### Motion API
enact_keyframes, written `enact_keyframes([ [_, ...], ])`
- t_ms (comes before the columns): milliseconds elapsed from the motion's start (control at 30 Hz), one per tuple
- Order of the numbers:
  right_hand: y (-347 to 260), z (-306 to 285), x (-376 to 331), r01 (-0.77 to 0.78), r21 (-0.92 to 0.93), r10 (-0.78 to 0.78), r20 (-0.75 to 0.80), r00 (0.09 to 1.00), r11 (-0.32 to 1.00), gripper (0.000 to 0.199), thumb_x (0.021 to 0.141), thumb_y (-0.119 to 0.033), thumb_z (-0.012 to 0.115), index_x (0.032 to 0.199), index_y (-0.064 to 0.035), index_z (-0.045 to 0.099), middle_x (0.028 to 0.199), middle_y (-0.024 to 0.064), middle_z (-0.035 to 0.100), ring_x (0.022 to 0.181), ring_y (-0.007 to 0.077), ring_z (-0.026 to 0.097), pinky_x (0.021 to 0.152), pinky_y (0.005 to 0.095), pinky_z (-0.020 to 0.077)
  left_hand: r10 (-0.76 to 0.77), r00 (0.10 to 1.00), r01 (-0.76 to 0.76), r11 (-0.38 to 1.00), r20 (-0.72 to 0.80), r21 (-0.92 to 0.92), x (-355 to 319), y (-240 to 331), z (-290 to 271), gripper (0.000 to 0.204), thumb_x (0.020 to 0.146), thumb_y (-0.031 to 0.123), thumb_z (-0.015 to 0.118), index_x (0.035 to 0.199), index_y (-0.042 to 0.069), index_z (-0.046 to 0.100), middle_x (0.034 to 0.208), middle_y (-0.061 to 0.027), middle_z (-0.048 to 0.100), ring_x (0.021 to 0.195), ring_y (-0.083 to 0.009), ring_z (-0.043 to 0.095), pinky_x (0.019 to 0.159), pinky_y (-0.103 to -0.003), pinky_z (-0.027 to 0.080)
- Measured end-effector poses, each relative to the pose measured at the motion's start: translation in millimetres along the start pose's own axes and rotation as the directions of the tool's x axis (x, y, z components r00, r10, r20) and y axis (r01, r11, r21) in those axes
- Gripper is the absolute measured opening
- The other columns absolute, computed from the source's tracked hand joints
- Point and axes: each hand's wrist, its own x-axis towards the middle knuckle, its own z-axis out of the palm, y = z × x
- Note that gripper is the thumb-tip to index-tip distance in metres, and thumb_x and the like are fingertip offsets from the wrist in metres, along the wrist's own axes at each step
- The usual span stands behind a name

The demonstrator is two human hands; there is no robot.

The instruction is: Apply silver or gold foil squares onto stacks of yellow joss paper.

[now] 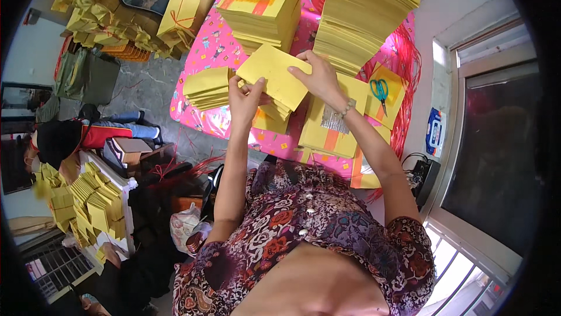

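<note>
A yellow paper sheet (pixel 276 70), apparently on top of a folded bundle, lies tilted between my hands above the pink table. My left hand (pixel 245 101) pinches its near left edge, thumb on top. On the right, my right hand (pixel 320 79), with a beaded bracelet at the wrist, grips the other edge, thumb across the face. Directly left of it sits a small stack of folded yellow papers (pixel 207 87). Under my right forearm lies a yellow sheet with a silver foil square and orange stripe (pixel 330 140). How many layers my hands grip, I cannot tell.
Tall yellow paper stacks (pixel 362 21) and a striped block (pixel 257 9) stand at the table's far side. Teal-handled scissors (pixel 380 91) lie at right beside red strings (pixel 409 76). At left, another person (pixel 76 140) is near a white table with yellow bundles (pixel 96 199).
</note>
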Motion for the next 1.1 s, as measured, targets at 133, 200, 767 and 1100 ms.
enact_keyframes([
  [133, 5.0, 11.3, -1.5, -0.024, -0.031, 0.024, 0.014, 1.000, 0.999, 0.045, 0.084, -0.040, 0.074, 0.108, -0.0038, 0.061, 0.099, 0.0163, 0.070, 0.095, 0.0343, 0.067, 0.081, 0.0451, 0.0513, 0.049, 0.997, -0.048, 0.999, -0.067, 0.021, 2.6, -11.5, -4.2, 0.058, 0.091, 0.013, 0.071, 0.129, -0.005, 0.031, 0.077, -0.0138, 0.066, 0.059, -0.0182, 0.067, 0.053, -0.029, 0.058],
  [200, 7.3, 14.4, -2.4, -0.023, -0.056, 0.024, 0.016, 1.000, 0.998, 0.046, 0.084, -0.040, 0.074, 0.108, -0.0036, 0.061, 0.098, 0.0167, 0.070, 0.094, 0.0343, 0.067, 0.080, 0.0454, 0.0513, 0.057, 0.995, -0.054, 0.998, -0.081, 0.042, 4.5, -17.2, -6.1, 0.058, 0.091, 0.013, 0.071, 0.129, -0.006, 0.031, 0.078, -0.0143, 0.067, 0.060, -0.0183, 0.067, 0.053, -0.029, 0.058],
  [767, 35.9, 30.4, -7.3, -0.101, -0.108, 0.120, 0.182, 0.976, 0.989, 0.059, 0.086, -0.055, 0.067, 0.114, -0.0039, 0.063, 0.116, 0.0185, 0.065, 0.112, 0.0336, 0.061, 0.092, 0.0462, 0.0484, 0.188, 0.929, -0.011, 0.875, -0.318, 0.484, 5.8, -72.4, -14.9, 0.071, 0.088, 0.028, 0.076, 0.132, -0.006, 0.030, 0.107, -0.0189, 0.059, 0.090, -0.0220, 0.064, 0.076, -0.034, 0.053],
  [1100, 45.8, 30.3, 0.2, -0.203, -0.153, 0.246, 0.372, 0.895, 0.967, 0.078, 0.088, -0.069, 0.053, 0.125, -0.0008, 0.061, 0.115, 0.0238, 0.068, 0.108, 0.0389, 0.065, 0.093, 0.0461, 0.0500, -0.359, 0.933, 0.324, 0.881, -0.040, -0.344, 22.2, -66.6, -15.7, 0.061, 0.087, 0.025, 0.074, 0.138, 0.009, 0.045, 0.131, -0.0122, 0.054, 0.114, -0.0293, 0.058, 0.092, -0.041, 0.053],
])
